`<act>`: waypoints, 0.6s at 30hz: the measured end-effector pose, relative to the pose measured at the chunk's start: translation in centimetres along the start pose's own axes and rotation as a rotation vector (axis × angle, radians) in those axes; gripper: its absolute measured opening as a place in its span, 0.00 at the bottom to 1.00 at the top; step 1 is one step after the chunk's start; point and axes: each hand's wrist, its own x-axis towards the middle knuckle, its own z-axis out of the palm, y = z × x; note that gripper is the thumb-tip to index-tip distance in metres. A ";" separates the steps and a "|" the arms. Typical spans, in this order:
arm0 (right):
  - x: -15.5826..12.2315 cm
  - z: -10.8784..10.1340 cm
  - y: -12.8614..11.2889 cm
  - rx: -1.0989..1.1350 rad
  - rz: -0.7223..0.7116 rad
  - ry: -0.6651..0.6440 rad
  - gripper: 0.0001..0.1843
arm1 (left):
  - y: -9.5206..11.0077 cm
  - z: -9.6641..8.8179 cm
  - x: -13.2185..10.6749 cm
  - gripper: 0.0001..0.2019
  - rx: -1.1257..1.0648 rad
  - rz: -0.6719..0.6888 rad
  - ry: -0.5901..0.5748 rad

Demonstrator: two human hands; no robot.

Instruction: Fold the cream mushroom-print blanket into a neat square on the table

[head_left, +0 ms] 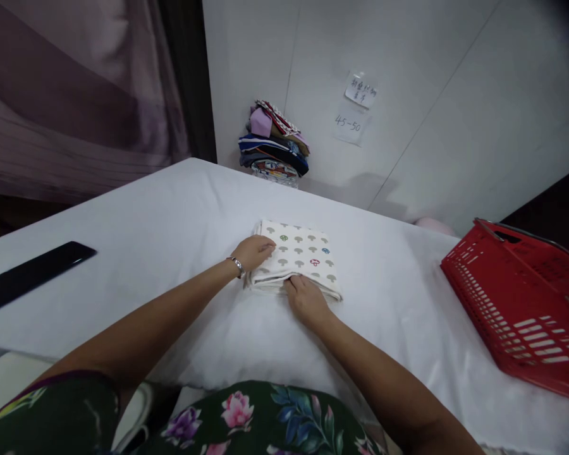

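Observation:
A folded white cloth (299, 253), printed with grey mushrooms and a few coloured ones, lies in a layered square on the white-covered table. Along its left edge, my left hand (255, 253) closes on the fabric, fingers curled over the top and a bracelet on the wrist. At the near edge, my right hand (308, 302) grips the upper layers; some of its fingertips are tucked into the fold and hidden. The near edge bulges up slightly where the right fingers meet it.
A red plastic basket (526, 303) stands on the right side of the table (171, 221). To the left lies a flat black object (33, 275). Several folded fabrics form a stack (275, 148) at the far edge by the wall, where paper notes (353, 120) hang.

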 end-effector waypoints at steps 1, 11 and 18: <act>0.0 -0.1 0.0 0.003 -0.004 -0.008 0.13 | 0.0 0.1 0.3 0.14 0.021 0.007 -0.011; 0.9 -0.3 -0.2 -0.019 -0.034 -0.029 0.09 | -0.4 0.9 2.2 0.13 0.144 0.012 -0.105; 0.8 -0.5 0.6 -0.039 -0.088 -0.016 0.10 | -0.2 0.9 3.8 0.14 0.232 0.032 -0.116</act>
